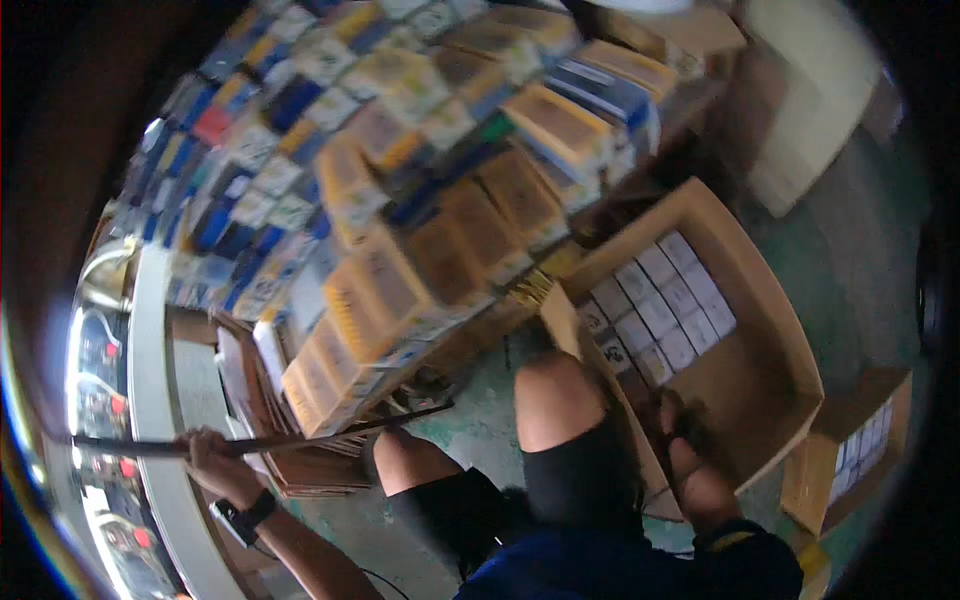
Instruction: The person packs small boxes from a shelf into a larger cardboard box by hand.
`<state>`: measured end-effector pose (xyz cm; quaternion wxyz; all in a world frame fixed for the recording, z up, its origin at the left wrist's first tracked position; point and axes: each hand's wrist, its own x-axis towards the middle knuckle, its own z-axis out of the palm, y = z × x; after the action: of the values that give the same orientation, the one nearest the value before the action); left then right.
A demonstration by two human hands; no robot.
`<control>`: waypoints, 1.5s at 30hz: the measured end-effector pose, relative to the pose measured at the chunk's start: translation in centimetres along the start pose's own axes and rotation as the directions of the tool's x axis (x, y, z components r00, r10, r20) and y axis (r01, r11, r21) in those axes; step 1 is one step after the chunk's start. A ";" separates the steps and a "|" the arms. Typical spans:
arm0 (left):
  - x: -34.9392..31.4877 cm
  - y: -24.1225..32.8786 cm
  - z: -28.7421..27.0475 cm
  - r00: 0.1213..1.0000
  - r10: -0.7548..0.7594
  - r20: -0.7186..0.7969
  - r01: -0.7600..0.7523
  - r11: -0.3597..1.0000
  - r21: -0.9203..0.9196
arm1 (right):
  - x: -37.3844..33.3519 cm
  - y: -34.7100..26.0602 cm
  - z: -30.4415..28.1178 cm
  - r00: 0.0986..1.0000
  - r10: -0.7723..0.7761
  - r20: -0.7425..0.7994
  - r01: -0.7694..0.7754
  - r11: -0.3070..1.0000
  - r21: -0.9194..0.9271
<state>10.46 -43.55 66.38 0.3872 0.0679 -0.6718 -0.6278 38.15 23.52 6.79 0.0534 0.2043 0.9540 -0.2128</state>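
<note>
My left hand [212, 462] is wrapped round a long dark bar [310, 438] at the left, and a dark watch sits on that wrist. My right hand [684, 446] reaches down into a large open cardboard box [775, 360] beside my knee. Small white boxes [680, 300] stand in rows inside it, toward the far side. The right fingers are in shadow and blurred near the nearer end of those rows, so whether they hold anything does not show.
Stacks of blue, yellow and white boxes [390, 290] fill the far left. A smaller carton [820, 480] with white boxes stands at the right. Flattened cardboard [310, 470] leans beside a lit cabinet [110, 400]. My bent knees are between the stacks and the large box.
</note>
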 end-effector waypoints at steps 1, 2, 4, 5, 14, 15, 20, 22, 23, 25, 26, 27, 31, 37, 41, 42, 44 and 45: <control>-0.6 -0.8 0.2 0.997 0.032 -0.072 -0.036 0.998 -0.047 | 1.9 2.8 1.0 0.997 0.049 0.062 -0.042 0.993 -0.113; -1.1 2.4 0.1 0.992 0.088 -0.095 -0.091 0.996 -0.022 | 4.6 -3.3 1.3 0.997 -0.024 0.077 0.029 0.998 -0.064; -2.2 5.8 0.6 0.977 0.120 -0.176 -0.125 0.992 -0.015 | 8.4 -7.4 -4.9 0.994 -0.051 0.091 0.033 0.982 0.187; -2.6 7.0 1.0 0.967 0.115 -0.226 -0.122 0.992 -0.016 | 9.9 -10.4 -9.2 0.994 -0.047 0.098 0.016 0.955 0.297; -2.3 4.3 0.0 0.984 0.132 -0.116 -0.143 0.985 -0.092 | 10.5 -45.2 -42.5 0.797 -0.471 -0.378 0.596 0.511 0.619; -2.4 4.0 0.1 0.991 0.101 -0.092 -0.115 0.980 -0.160 | 9.9 -48.8 -44.5 0.786 -0.506 -0.355 0.597 0.474 0.647; -2.4 4.5 -0.3 0.992 0.112 -0.064 -0.116 0.990 -0.076 | 9.7 -64.2 -46.0 0.522 -0.775 -0.355 0.807 0.316 0.498; -2.3 4.6 0.0 0.987 0.136 -0.089 -0.142 0.988 -0.065 | 9.8 -69.2 -44.8 0.450 -0.829 -0.332 0.843 0.272 0.465; -2.2 4.2 -0.3 0.980 0.162 -0.114 -0.169 0.984 -0.048 | 10.1 -71.6 -43.5 0.439 -0.841 -0.318 0.842 0.260 0.473; -2.3 4.6 0.5 0.984 0.131 -0.121 -0.146 0.981 -0.124 | 11.5 -75.1 -41.2 0.419 -0.851 -0.315 0.842 0.235 0.485; -2.4 5.4 1.0 0.983 0.101 -0.155 -0.125 0.980 -0.158 | 10.9 -77.1 -40.8 0.417 -0.853 -0.314 0.845 0.237 0.480; -2.4 5.1 0.8 0.982 0.100 -0.157 -0.125 0.979 -0.162 | 10.4 -79.1 -40.6 0.408 -0.836 -0.367 0.871 0.237 0.430; -2.3 4.1 0.3 0.980 0.171 -0.101 -0.179 0.982 -0.068 | 13.4 -86.6 -40.0 0.010 -0.700 -0.714 0.916 0.293 -0.274; -2.4 4.1 -0.1 0.985 0.154 -0.077 -0.155 0.988 -0.012 | 16.6 -91.4 -43.2 0.201 -0.950 -0.239 0.777 0.303 -0.551; -2.1 3.9 0.5 0.973 0.215 -0.087 -0.218 0.976 -0.022 | 19.4 -92.1 -45.3 0.194 -0.959 -0.205 0.805 0.275 -0.525; -2.1 3.9 0.4 0.981 0.171 -0.091 -0.174 0.984 -0.030 | 18.6 -92.6 -46.5 0.320 -0.939 -0.126 0.820 0.341 -0.459; -2.2 4.5 0.6 0.982 0.158 -0.102 -0.161 0.987 -0.022 | 19.4 -93.0 -46.2 0.260 -0.951 -0.165 0.834 0.308 -0.458; -2.3 4.8 0.6 0.982 0.152 -0.109 -0.155 0.988 -0.022 | 20.1 -93.2 -45.7 0.277 -0.948 -0.159 0.848 0.319 -0.422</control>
<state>13.58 -40.77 69.69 0.4709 0.0434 -0.6437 -0.6017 -19.30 -26.58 80.06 -0.2372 -0.3477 0.9064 -0.0364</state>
